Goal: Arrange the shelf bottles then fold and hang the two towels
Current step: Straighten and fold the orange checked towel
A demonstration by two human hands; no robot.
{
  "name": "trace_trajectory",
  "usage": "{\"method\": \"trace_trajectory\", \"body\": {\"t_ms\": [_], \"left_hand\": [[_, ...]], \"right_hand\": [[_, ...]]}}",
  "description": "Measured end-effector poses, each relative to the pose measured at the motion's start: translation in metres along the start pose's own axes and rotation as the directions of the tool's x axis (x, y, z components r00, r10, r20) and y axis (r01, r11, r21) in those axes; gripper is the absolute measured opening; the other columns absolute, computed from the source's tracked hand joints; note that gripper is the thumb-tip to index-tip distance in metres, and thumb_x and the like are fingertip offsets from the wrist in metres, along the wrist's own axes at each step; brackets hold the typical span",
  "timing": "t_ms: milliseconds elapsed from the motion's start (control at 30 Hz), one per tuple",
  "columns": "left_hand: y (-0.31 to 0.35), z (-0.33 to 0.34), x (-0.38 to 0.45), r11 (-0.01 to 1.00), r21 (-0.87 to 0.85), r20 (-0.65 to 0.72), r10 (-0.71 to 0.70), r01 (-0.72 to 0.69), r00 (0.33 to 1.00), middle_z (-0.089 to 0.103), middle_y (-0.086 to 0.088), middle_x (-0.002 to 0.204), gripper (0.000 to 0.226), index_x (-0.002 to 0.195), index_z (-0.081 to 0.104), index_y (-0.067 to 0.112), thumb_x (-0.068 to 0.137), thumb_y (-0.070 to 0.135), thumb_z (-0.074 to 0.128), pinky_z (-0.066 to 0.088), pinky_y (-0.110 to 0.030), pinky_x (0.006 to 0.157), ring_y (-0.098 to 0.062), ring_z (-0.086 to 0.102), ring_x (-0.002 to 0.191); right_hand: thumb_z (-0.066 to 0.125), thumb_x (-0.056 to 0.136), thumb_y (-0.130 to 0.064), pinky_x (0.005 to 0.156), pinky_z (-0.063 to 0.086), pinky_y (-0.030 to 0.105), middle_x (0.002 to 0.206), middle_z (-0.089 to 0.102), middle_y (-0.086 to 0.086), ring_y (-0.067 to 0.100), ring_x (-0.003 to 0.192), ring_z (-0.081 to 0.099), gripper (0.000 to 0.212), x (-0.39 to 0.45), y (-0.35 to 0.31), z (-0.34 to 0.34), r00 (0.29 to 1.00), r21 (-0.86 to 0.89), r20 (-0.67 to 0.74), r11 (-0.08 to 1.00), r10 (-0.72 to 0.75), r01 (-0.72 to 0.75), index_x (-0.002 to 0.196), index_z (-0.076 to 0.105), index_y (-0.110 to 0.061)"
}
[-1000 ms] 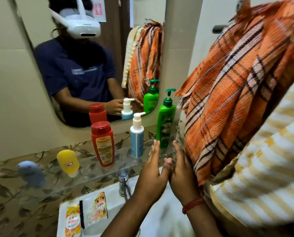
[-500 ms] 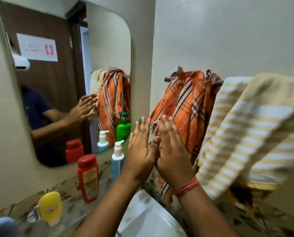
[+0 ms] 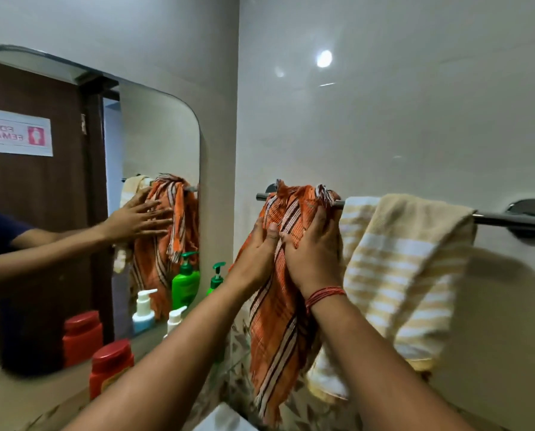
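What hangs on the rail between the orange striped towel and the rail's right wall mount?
In the head view, the cream-and-white striped towel hangs over the rail there, touching the orange striped towel; a bare stretch of rail runs on to the right wall mount.

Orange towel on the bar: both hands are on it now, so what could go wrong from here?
1. The orange towel hangs bunched on the bar; a pull from the left hand or right hand may drag it off unevenly.
2. It touches the striped towel, which might shift too.
3. Its loose lower end could brush the green pump bottle.
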State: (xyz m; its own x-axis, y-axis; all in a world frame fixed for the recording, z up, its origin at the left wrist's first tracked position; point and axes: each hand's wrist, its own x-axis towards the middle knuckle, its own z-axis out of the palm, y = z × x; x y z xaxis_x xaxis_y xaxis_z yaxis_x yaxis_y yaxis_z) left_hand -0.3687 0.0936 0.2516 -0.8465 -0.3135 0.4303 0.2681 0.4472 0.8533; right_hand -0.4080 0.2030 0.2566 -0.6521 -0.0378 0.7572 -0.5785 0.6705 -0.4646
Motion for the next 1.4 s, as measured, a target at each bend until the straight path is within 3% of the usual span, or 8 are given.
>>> {"method": "trace_trajectory", "body": {"t_ms": [233,367,567,700,833,933,1033,1400], "left_hand": [[0.015,-0.001,0.013,0.947,-0.305,0.119,-0.069,0.102,0.991,0.069,0.005,0.123,0.058,0.133,0.058,0.028,0.099,0.067,0.031,0.051,-0.029,0.095,-0.009,0.065,0.11],[0.019,-0.002,0.016,0.949,-0.297,0.075,-0.086,0.105,0.993,0.06,0.001,0.139,0.095,0.145,0.045,0.029,0.07,0.084,0.062,0.046,-0.049,0.11,-0.022,0.059,0.125],[0.015,0.003,0.005,0.93,-0.358,0.038,-0.071,0.08,0.997,0.073,-0.01,0.108,0.029,0.117,0.059,0.023,0.09,0.018,0.067,0.057,-0.045,0.096,-0.028,0.071,0.1],[0.005,0.008,-0.032,0.829,-0.552,0.001,-0.109,0.091,0.994,0.071,-0.012,0.091,0.023,0.113,0.061,0.009,0.09,0.008,0.058,0.057,-0.035,0.073,-0.024,0.068,0.076],[-0.013,0.02,-0.08,0.792,-0.581,0.121,-0.144,0.187,0.982,0.071,-0.015,0.08,0.025,0.094,0.067,0.003,0.071,0.008,0.058,0.057,-0.03,0.065,-0.021,0.067,0.067],[-0.025,0.009,-0.105,0.781,-0.585,0.175,-0.145,0.221,0.974,0.074,-0.017,0.097,0.037,0.105,0.07,0.006,0.07,0.008,0.058,0.056,-0.036,0.077,-0.026,0.07,0.082],[-0.023,-0.011,-0.114,0.589,-0.798,0.074,-0.116,0.129,0.99,0.072,-0.019,0.108,0.043,0.119,0.065,0.005,0.077,0.017,0.064,0.053,-0.044,0.092,-0.03,0.068,0.097],[0.008,-0.026,-0.13,0.739,-0.666,-0.044,-0.171,0.099,0.984,0.065,-0.021,0.131,0.058,0.138,0.056,0.007,0.092,0.043,0.06,0.044,-0.051,0.111,-0.036,0.062,0.124]], "right_hand": [[0.053,0.096,-0.017,0.097,0.049,0.043,0.135,0.055,0.021,0.039,0.12,0.057,0.063,-0.007,-0.017,-0.002,0.998,0.259,0.056,0.966,-0.021,0.005,0.148,0.018,-0.016],[0.049,0.097,-0.016,0.092,0.048,0.045,0.135,0.056,0.019,0.039,0.112,0.061,0.07,-0.038,-0.007,-0.002,0.956,0.162,0.214,0.972,-0.202,0.169,0.153,0.009,-0.019],[0.051,0.088,-0.032,0.075,0.058,0.043,0.109,0.067,0.001,0.021,0.09,0.067,0.052,-0.063,0.023,0.001,0.92,0.415,0.293,0.901,-0.261,0.124,0.136,0.032,-0.039],[0.049,0.093,-0.06,0.072,0.047,0.01,0.095,0.067,-0.011,0.002,0.09,0.064,0.032,-0.055,0.018,-0.02,0.999,0.674,0.025,0.738,0.023,-0.034,0.105,0.059,-0.032],[0.072,0.073,-0.068,0.098,0.052,0.04,0.125,0.068,-0.005,0.02,0.112,0.066,0.069,-0.028,0.004,-0.021,0.926,0.825,0.293,0.428,0.237,-0.37,0.13,0.051,-0.037],[0.079,0.082,-0.025,0.09,0.058,0.047,0.112,0.074,0.013,0.029,0.097,0.074,0.036,-0.033,0.0,-0.024,0.853,0.804,0.511,0.293,0.107,-0.518,0.115,0.069,-0.014],[0.073,0.084,-0.003,0.089,0.057,0.039,0.109,0.076,0.011,0.025,0.099,0.073,0.03,-0.06,-0.001,-0.021,0.895,0.817,0.444,0.426,-0.032,-0.39,0.114,0.069,-0.005],[0.073,0.076,-0.051,0.106,0.048,0.041,0.128,0.066,-0.014,0.007,0.121,0.062,0.064,-0.128,-0.002,-0.028,0.826,0.877,0.422,0.398,-0.374,-0.269,0.134,0.053,-0.033]]}}
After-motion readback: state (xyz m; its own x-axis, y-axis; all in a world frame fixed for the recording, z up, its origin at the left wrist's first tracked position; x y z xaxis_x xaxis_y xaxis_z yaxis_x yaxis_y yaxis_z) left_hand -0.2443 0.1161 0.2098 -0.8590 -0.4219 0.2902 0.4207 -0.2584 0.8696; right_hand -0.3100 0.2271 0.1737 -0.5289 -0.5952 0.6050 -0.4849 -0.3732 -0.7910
